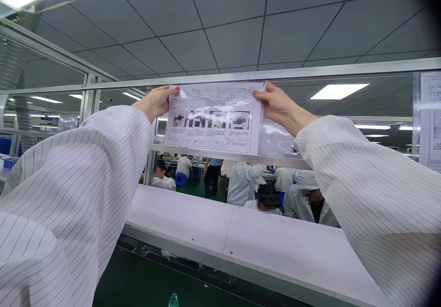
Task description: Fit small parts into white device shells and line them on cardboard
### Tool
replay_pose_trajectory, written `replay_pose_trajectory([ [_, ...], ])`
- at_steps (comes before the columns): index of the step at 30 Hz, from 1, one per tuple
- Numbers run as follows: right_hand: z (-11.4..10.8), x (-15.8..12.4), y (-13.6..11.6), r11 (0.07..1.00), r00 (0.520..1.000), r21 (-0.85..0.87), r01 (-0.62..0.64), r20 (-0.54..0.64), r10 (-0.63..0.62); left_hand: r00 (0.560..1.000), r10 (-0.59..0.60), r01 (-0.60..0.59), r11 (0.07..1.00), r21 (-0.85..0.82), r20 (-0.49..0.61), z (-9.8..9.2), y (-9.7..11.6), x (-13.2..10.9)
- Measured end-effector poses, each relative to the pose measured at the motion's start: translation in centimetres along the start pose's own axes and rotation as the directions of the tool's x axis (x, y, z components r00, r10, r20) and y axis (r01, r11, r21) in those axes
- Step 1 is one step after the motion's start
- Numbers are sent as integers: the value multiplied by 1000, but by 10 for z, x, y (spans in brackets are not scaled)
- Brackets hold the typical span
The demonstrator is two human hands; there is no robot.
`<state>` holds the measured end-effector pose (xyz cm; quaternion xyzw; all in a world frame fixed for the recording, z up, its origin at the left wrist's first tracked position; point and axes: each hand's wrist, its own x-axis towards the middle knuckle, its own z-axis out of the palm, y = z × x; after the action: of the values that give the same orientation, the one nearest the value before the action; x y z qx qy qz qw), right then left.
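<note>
A printed sheet in a clear plastic sleeve [213, 135] is held up against the metal frame. It carries text and a row of small pictures. My left hand [157, 101] pinches its upper left corner, thumb on the front and fingers behind. At the upper right corner, my right hand [278, 105] grips it the same way. Both arms reach up and forward in white striped sleeves. The sheet's top edge lies just under the upper aluminium rail [220, 77], and its bottom edge is close to the lower rail [227, 155].
A white shelf [275, 247] runs below the frame, above a dark green work surface [138, 279]. Another sleeved sheet [430, 119] hangs at the right. Beyond the frame several people in work coats sit or stand, near a blue stool [180, 180].
</note>
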<state>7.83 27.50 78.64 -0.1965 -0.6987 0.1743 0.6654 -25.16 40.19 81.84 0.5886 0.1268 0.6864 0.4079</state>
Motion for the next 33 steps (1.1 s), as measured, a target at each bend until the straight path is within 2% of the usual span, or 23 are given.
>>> replay_pose_trajectory([
  [8, -9, 7, 3, 999, 1000, -18, 28, 7, -28, 999, 22, -19, 997, 72, -40, 2, 1, -8],
  [12, -13, 7, 3, 998, 1000, -52, 29, 7, -29, 999, 20, -16, 996, 85, -49, 1, -1, -6],
  [17, -10, 3, -2, 995, 1000, -102, 14, 11, -13, 990, 69, -59, 995, 82, -122, 2, -2, 2],
  [25, -5, 0, -8, 993, 998, -112, 18, 57, -12, 993, 81, -77, 996, 51, -87, -1, -6, -9],
  [33, -9, 4, -5, 992, 999, -122, 8, 48, -3, 987, 106, -101, 994, 51, -118, 2, -8, -7],
])
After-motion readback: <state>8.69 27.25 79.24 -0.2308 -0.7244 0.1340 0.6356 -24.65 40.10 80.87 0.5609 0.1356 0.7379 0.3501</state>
